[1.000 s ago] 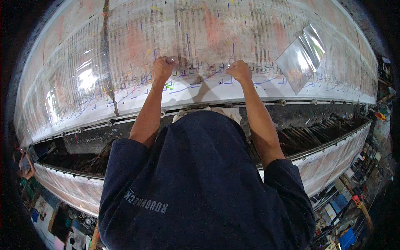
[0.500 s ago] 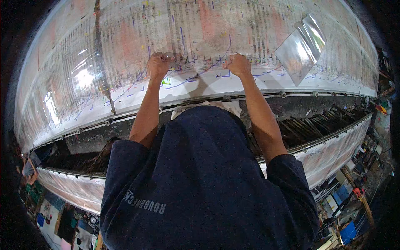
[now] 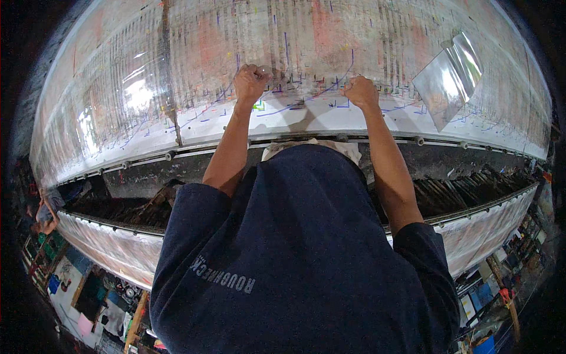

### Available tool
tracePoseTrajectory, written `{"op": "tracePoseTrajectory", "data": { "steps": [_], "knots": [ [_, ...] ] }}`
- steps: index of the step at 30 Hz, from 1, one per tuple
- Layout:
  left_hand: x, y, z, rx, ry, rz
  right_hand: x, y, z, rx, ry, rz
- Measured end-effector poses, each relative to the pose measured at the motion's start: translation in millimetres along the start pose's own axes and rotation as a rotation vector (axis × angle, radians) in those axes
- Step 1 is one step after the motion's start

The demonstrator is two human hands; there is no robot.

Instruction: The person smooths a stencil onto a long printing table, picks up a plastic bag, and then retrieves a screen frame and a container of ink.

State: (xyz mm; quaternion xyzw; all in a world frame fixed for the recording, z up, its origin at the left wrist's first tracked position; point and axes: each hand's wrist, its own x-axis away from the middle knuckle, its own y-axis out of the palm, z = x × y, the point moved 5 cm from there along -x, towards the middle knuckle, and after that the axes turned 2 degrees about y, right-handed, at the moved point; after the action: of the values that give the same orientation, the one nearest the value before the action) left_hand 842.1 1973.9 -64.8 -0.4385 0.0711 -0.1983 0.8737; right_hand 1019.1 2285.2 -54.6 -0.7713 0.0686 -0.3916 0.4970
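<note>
Both my arms reach forward over a long, pale, stained worktable (image 3: 212, 118) covered in small coloured marks and dark streaks. My left hand (image 3: 250, 85) is closed, fingers curled, just above the marked strip. A small glint shows at its fingertips, but what it grips, if anything, I cannot make out. To the right, my right hand (image 3: 361, 92) is also closed in a pinch, its fingertips pointing left over the surface. Whatever lies between those fingers is too small or too clear to name. Farther right rests a shiny, partly curled transparent sheet (image 3: 446, 82).
A rail with small round stops (image 3: 419, 141) runs along the table's near edge. Behind me lies a second long table (image 3: 106, 253), across a dark gap holding wooden slats (image 3: 460, 194). Another person (image 3: 47, 212) is at the far left. Clutter fills both lower corners.
The whole view has shifted, so the table and sheet appear farther right. My left hand has moved slightly farther from me over the table. Both hands stay closed.
</note>
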Motion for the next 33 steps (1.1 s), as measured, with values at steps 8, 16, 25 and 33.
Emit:
{"op": "tracePoseTrajectory", "data": {
  "steps": [8,16,25,33],
  "knots": [
    [1,1,0,-0.022,0.012,-0.013,-2,2,-1,0.022,-0.029,-0.066],
    [0,1,7,-0.081,-0.092,-0.077,-7,8,1,0.024,-0.066,-0.107],
    [5,41,99,-0.358,0.241,-0.171,41,9,-23,0.102,-0.261,0.403],
    [-25,88,138,-0.403,-0.121,-0.216,45,-33,151,-0.547,0.078,0.553]
  ]
}}
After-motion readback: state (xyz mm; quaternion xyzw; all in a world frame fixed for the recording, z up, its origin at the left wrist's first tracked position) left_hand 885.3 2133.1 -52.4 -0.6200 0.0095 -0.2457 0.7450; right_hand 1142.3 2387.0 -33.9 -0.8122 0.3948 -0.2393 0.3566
